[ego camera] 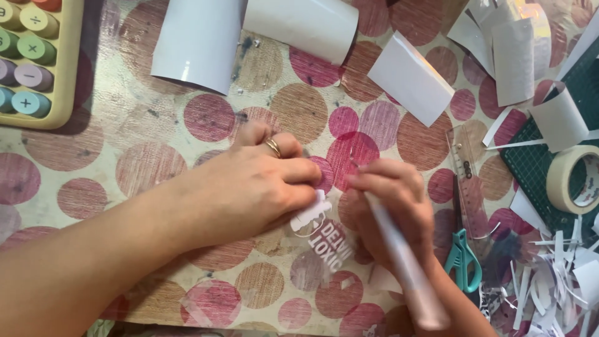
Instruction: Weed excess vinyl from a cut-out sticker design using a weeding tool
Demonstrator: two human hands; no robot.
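My left hand [253, 184], with a gold ring on one finger, presses down on a clear sheet bearing white cut-out letters [327, 246] on the dotted tablecloth. Its fingertips pinch a small white piece [312, 212] at the sheet's upper edge. My right hand [390, 200] is blurred and grips a pale pink pen-shaped tool [409, 274], whose tip lies hidden under the fingers beside the left hand's fingertips. The two hands almost touch.
Curled white sheets [199, 40] lie at the top. A pastel calculator [34, 59] sits top left. A clear ruler [465, 168], teal-handled scissors [463, 259], a green cutting mat [536, 162], a tape roll [574, 178] and several paper scraps [561, 274] crowd the right.
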